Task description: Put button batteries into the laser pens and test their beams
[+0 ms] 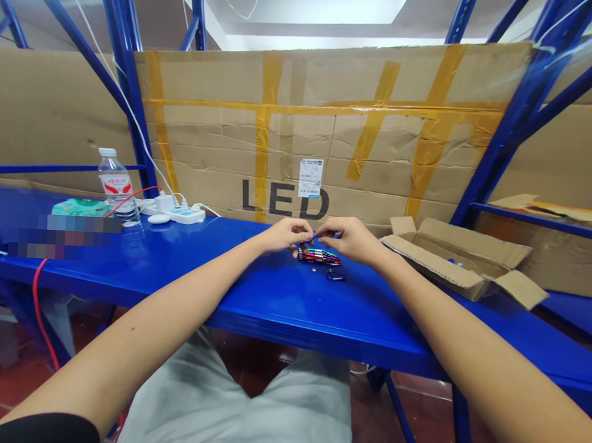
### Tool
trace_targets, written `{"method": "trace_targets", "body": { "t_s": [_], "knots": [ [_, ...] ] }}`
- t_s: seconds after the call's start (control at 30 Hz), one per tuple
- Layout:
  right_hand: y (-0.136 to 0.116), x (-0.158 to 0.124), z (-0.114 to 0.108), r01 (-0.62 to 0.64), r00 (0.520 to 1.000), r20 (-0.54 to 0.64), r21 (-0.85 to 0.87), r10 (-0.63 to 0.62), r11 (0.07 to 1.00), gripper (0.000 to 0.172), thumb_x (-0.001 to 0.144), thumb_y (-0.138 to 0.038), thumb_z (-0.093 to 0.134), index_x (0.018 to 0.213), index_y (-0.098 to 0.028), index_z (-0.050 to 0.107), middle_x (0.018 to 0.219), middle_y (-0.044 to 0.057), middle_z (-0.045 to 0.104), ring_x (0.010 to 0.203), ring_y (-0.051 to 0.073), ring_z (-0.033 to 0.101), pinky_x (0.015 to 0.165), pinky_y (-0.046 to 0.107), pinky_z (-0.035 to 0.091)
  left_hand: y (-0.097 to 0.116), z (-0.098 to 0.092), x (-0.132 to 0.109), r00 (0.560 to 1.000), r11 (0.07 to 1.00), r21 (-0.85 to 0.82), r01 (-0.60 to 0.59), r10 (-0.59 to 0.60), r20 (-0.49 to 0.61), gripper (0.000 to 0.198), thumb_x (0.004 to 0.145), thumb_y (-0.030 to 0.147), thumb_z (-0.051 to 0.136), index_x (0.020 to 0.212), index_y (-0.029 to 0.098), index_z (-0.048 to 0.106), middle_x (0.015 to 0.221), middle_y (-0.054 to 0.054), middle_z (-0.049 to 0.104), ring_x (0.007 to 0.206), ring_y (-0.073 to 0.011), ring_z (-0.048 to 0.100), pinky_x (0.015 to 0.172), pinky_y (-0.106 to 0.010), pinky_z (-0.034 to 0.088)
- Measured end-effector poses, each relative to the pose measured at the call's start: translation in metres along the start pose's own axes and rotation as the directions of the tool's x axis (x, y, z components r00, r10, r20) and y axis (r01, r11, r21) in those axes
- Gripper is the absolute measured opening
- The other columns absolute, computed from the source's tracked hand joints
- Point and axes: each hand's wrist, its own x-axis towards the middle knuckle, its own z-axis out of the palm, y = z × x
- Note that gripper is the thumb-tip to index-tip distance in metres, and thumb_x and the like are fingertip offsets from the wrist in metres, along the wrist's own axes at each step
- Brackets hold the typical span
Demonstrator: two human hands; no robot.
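Observation:
My left hand [284,237] and my right hand [348,240] meet above the blue table, fingertips almost touching. Both are closed in a pinch around something small and dark that I cannot make out. Just below them lie several shiny metallic pieces, slim and tapered; a red one [318,257] and a green edge stand out. Nearer to me is a small dark piece with a curved, clip-like outline [335,275]. Beside it sits a tiny silvery round piece [314,270]. My left fingers partly cover the left end of the shiny pieces.
An open cardboard box [433,258] stands to the right, with something small and blue inside. On the left are a water bottle [116,189], a green packet [81,207] and a white power strip [184,214]. A large taped carton [220,145] walls off the back of the blue table [272,306].

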Motion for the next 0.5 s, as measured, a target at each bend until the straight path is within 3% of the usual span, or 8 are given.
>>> {"method": "trace_targets", "body": {
  "t_s": [0.17, 0.27, 0.37, 0.5],
  "knots": [
    [0.004, -0.001, -0.003, -0.1, 0.994, -0.05, 0.028, 0.101, 0.995, 0.011, 0.076, -0.02, 0.06, 0.083, -0.015, 0.067, 0.073, 0.003, 0.067, 0.067, 0.015, 0.059, 0.064, 0.026, 0.044, -0.001, -0.004, 0.0, 1.0, 0.995, -0.104, -0.014, 0.016, 0.012, 0.032, 0.075, 0.033, 0.077, 0.089, 0.01, 0.06, 0.088, -0.008, 0.067, 0.084, -0.0167, 0.066, 0.074, -0.035, 0.057],
    [0.004, -0.002, -0.003, -0.172, 0.972, 0.15, -0.056, 0.179, 0.984, 0.012, 0.074, -0.02, 0.063, 0.083, -0.015, 0.068, 0.07, 0.003, 0.067, 0.064, 0.015, 0.058, 0.061, 0.026, 0.042, -0.003, -0.007, 0.0, 1.0, 0.99, -0.138, -0.02, 0.021, 0.009, 0.031, 0.074, 0.03, 0.078, 0.091, 0.01, 0.06, 0.089, -0.008, 0.068, 0.087, -0.0172, 0.067, 0.083, -0.04, 0.056],
    [0.001, -0.004, 0.0, -0.17, 0.889, 0.414, -0.095, 0.194, 0.981, 0.017, 0.074, -0.027, 0.066, 0.086, -0.017, 0.073, 0.072, 0.002, 0.069, 0.064, 0.015, 0.058, 0.059, 0.025, 0.04, -0.005, -0.008, 0.001, 0.999, 0.983, -0.18, -0.039, 0.038, -0.012, 0.03, 0.075, 0.029, 0.078, 0.091, 0.01, 0.06, 0.088, -0.009, 0.069, 0.088, -0.019, 0.068, 0.085, -0.044, 0.056],
    [-0.002, -0.004, 0.011, -0.163, 0.831, 0.531, -0.056, 0.168, 0.985, 0.02, 0.074, -0.024, 0.066, 0.09, -0.02, 0.076, 0.086, 0.002, 0.074, 0.077, 0.017, 0.064, 0.069, 0.026, 0.043, -0.006, -0.006, 0.001, 0.999, 0.982, -0.187, -0.032, 0.029, -0.021, 0.032, 0.074, 0.031, 0.079, 0.09, 0.01, 0.06, 0.088, -0.009, 0.068, 0.087, -0.0201, 0.068, 0.081, -0.043, 0.057]
  ]
}}
